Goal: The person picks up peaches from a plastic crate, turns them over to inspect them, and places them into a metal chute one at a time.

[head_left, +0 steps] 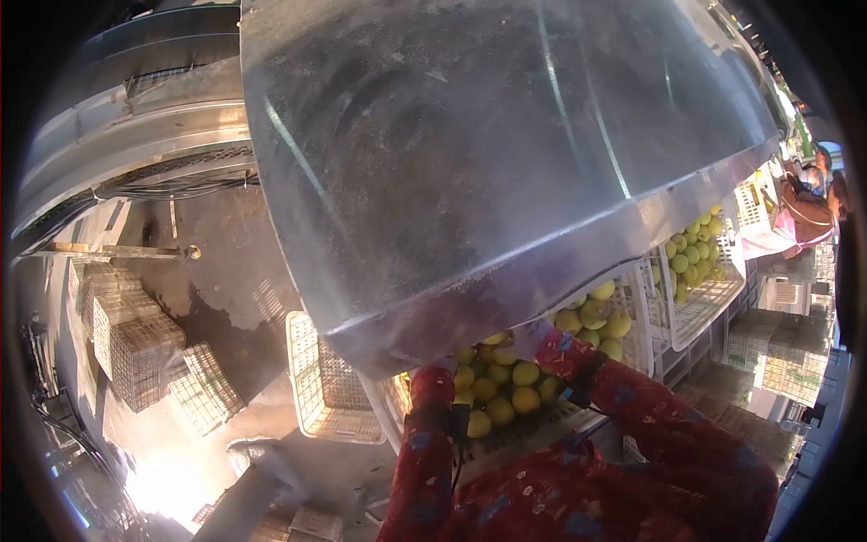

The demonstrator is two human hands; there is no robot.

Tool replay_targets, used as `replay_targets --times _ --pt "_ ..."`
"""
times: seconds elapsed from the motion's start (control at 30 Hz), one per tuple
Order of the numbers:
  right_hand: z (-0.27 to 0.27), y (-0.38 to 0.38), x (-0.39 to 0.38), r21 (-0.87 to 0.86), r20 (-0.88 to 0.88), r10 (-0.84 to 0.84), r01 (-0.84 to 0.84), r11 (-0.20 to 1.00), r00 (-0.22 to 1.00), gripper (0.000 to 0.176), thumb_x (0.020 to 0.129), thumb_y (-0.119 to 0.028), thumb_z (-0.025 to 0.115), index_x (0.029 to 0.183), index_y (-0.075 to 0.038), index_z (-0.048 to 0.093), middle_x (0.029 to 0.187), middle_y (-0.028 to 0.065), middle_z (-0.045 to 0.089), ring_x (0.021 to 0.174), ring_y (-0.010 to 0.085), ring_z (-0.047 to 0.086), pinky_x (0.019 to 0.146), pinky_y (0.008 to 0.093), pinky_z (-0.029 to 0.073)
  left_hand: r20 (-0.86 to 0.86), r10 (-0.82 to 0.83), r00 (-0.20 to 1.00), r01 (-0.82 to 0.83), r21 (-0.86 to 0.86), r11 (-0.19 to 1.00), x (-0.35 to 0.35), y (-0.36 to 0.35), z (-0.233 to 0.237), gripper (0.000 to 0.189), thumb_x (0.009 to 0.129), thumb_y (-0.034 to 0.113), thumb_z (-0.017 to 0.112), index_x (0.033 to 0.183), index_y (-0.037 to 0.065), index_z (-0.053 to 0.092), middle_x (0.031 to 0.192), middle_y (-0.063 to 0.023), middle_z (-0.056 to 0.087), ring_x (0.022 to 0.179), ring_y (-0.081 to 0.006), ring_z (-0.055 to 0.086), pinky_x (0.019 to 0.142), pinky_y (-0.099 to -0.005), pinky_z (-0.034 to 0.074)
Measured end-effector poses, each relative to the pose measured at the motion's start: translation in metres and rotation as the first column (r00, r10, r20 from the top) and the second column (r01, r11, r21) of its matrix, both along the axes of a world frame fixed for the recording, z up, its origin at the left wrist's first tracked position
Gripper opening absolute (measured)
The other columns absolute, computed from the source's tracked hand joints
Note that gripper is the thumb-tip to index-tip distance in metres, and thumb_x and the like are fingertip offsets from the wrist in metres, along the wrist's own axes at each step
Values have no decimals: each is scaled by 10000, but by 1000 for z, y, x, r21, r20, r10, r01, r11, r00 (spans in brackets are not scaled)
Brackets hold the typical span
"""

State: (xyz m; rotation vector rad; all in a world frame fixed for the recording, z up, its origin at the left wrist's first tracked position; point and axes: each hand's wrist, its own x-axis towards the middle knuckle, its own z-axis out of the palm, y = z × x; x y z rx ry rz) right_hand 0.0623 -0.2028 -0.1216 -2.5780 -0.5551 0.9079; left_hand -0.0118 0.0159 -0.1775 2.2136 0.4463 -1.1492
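Both my arms, in red patterned sleeves, reach down into a white plastic crate (388, 411) of round yellow-green fruit (499, 411). My left hand (433, 367) is at the crate's left side, just under the lip of a large metal surface (470, 172), its fingers hidden. To the right, my pale gloved right hand (531, 338) is over the fruit at the same metal edge. Its fingers are mostly covered and washed out by glare. Another crate part with fruit (591, 316) lies just right of my right wrist.
More fruit fills a slatted crate (713, 303) farther right, near a person (804, 212). At left, a crate (330, 384) stands beside mine, with stacked crates (135, 348) beyond on the floor. Further crate stacks (781, 352) stand at far right. The metal edge overhangs my hands.
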Motion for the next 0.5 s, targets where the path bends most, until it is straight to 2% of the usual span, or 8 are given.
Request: replay_targets --times 0.07,0.13,0.17,0.23,0.27,0.33,0.43,0.5 --pt "34 -6 -11 340 -28 -167 166 926 986 700 698 -257 806 1272 -52 462 1293 164 520 1066 324 615 873 405 508 -19 307 952 -302 -248 921 1 2 35 672 802 55 693 1406 52 400 1289 -143 535 1155 -256 573 904 -374 517" --pt "62 -3 -20 574 -69 -295 280 770 953 682 667 -175 845 1240 -60 494 1258 149 539 1120 320 586 935 406 486 -153 621 769 -577 -584 571 -5 4 59 681 792 15 710 1400 41 403 1255 -132 568 1135 -239 590 895 -359 526" --pt "73 -1 -23 594 -22 -283 240 768 959 683 671 -184 845 1243 -59 495 1254 152 539 1118 320 585 930 402 488 -226 682 696 -598 -708 375 -13 6 70 686 779 -15 722 1390 31 413 1227 -117 587 1118 -228 599 889 -342 532" --pt "95 4 -27 629 77 -250 147 763 965 685 677 -201 847 1249 -58 498 1246 157 540 1116 318 583 920 395 494 -172 768 617 -505 -835 218 -20 -4 105 651 791 9 720 1372 9 427 1235 -123 581 1122 -220 596 905 -339 528" --pt "108 9 -30 631 72 -294 184 753 953 693 676 -203 850 1253 -55 496 1241 161 540 1110 318 584 910 391 498 -154 806 572 -440 -887 143 -22 -7 120 635 797 21 720 1363 -3 433 1239 -126 578 1124 -216 594 913 -338 526" --pt "133 18 -35 631 66 -374 252 734 925 708 672 -208 855 1259 -49 493 1232 169 541 1098 318 586 889 383 508 -97 817 568 -359 -923 139 -19 -5 139 641 803 39 722 1364 6 413 1235 -122 559 1123 -218 581 917 -338 525" --pt "157 26 -30 659 254 -382 130 741 888 693 690 -208 843 1263 -38 492 1191 181 546 1031 318 602 844 380 517 12 839 544 -229 -960 163 -17 0 150 649 815 39 713 1380 -6 397 1253 -134 549 1142 -230 576 955 -355 507" --pt "162 38 -22 653 128 -508 313 690 852 678 710 -200 827 1266 -23 482 1170 189 549 1004 323 609 824 392 517 61 867 495 -201 -962 182 -15 5 162 641 820 31 709 1380 -25 402 1258 -148 563 1135 -240 590 965 -357 507"
